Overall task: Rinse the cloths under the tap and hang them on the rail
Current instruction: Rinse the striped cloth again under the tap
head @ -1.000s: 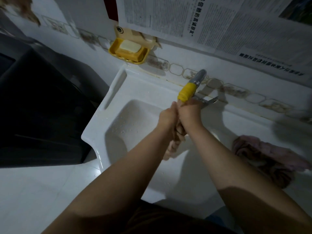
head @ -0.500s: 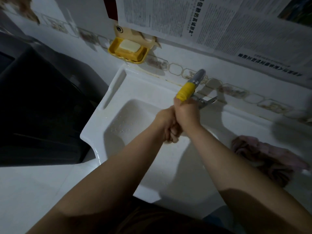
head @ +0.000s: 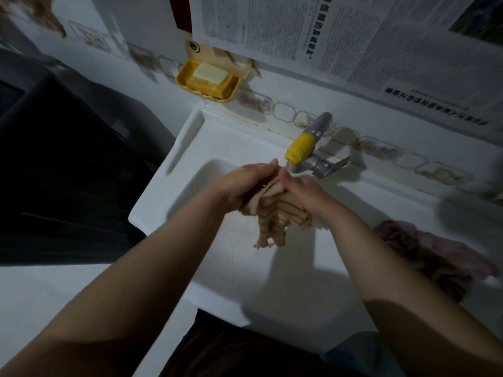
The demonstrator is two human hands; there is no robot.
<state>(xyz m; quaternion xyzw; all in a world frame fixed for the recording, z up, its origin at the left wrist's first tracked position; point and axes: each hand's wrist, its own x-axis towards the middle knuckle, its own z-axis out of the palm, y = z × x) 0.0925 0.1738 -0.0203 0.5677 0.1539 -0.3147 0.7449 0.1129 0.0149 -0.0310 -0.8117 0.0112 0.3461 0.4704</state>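
A beige striped cloth hangs bunched over the white sink basin, just below the tap's yellow spout. My left hand grips its upper left part, and my right hand grips its upper right part. The cloth's lower end dangles free between my forearms. A pink cloth lies crumpled on the sink's right ledge. No rail is in view.
A yellow soap dish holding a pale bar is fixed to the wall above the sink's left corner. Newspaper sheets cover the wall behind the tap. A dark appliance stands left of the sink.
My hands were clenched together on a tightly twisted cloth; now they have moved apart and the cloth has loosened and spread between them.
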